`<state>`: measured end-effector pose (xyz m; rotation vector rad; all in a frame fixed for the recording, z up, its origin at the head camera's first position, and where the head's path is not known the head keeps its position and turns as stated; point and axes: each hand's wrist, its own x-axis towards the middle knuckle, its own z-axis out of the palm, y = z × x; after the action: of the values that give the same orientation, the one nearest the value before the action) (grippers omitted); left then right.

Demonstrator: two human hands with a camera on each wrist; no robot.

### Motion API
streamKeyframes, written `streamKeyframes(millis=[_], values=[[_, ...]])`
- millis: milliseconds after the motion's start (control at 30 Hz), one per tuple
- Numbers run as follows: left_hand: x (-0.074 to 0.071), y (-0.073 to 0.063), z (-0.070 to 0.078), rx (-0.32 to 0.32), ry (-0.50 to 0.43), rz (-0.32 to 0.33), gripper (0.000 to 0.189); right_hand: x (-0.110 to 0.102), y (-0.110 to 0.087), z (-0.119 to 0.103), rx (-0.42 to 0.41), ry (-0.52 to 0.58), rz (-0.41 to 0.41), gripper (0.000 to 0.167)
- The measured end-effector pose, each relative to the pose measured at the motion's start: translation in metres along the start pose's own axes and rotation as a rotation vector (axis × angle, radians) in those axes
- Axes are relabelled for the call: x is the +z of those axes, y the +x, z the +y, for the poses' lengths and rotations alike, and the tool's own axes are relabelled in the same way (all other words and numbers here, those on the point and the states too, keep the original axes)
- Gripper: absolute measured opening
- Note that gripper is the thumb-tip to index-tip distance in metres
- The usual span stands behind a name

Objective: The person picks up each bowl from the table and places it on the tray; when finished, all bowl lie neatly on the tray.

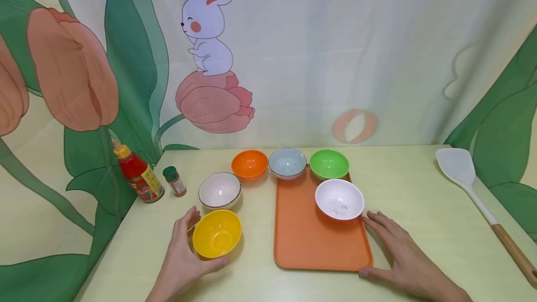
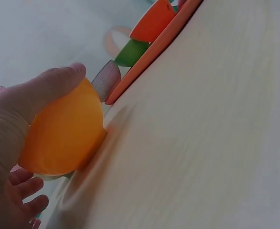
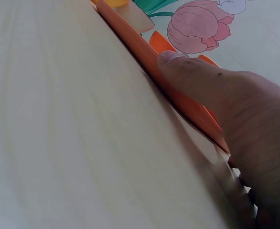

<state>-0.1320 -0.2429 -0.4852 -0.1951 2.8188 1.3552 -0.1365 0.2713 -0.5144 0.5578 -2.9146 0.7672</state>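
Note:
My left hand (image 1: 184, 250) curves around the left side of a yellow bowl (image 1: 217, 233), thumb near its front and fingers spread beside its far left. In the left wrist view the thumb (image 2: 59, 83) overlaps the bowl's upper side, while the other fingers show a gap from its wall. My right hand (image 1: 398, 255) lies beside an orange tray (image 1: 319, 250), fingers loosely extended along its right edge and thumb at its near right corner. On the tray stands a bowl with a white inside (image 1: 339, 198) and an orange-red outside, close to the right fingertips.
A green bowl (image 1: 329, 164) overlaps the tray's far edge. Next to it stand a grey-blue bowl (image 1: 287, 163), an orange bowl (image 1: 249, 164) and a cream bowl (image 1: 220, 191). Far left are a sauce bottle (image 1: 140, 176) and spice jar (image 1: 174, 181); a spatula (image 1: 482, 204) lies at right.

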Motion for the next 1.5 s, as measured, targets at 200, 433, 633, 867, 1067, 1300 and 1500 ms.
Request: streamKeyframes(millis=[200, 433, 633, 867, 1067, 1300, 1500], values=[[0.006, 0.0, -0.003, -0.022, -0.008, -0.027, 0.138, 0.001, -0.001, 0.001, 0.014, -0.01, -0.008, 0.118], [0.009, -0.001, -0.006, -0.033, -0.047, -0.019, 0.133, 0.002, -0.001, 0.001, 0.037, -0.013, -0.025, 0.12], [0.01, -0.002, -0.001, -0.031, -0.064, -0.008, 0.131, 0.001, -0.001, 0.0, 0.039, -0.011, -0.028, 0.119], [0.014, -0.008, 0.015, 0.053, -0.127, 0.0, 0.126, 0.0, -0.002, 0.002, -0.001, 0.006, 0.002, 0.119], [0.025, -0.011, 0.038, 0.188, -0.172, -0.007, 0.12, 0.002, -0.003, 0.002, -0.005, 0.007, 0.007, 0.119], [0.048, 0.005, 0.069, 0.261, -0.181, -0.029, 0.123, 0.004, -0.004, 0.003, -0.023, 0.016, 0.02, 0.117], [0.075, 0.032, 0.091, 0.312, -0.171, -0.055, 0.121, 0.002, -0.001, 0.001, -0.024, 0.008, 0.019, 0.117]])
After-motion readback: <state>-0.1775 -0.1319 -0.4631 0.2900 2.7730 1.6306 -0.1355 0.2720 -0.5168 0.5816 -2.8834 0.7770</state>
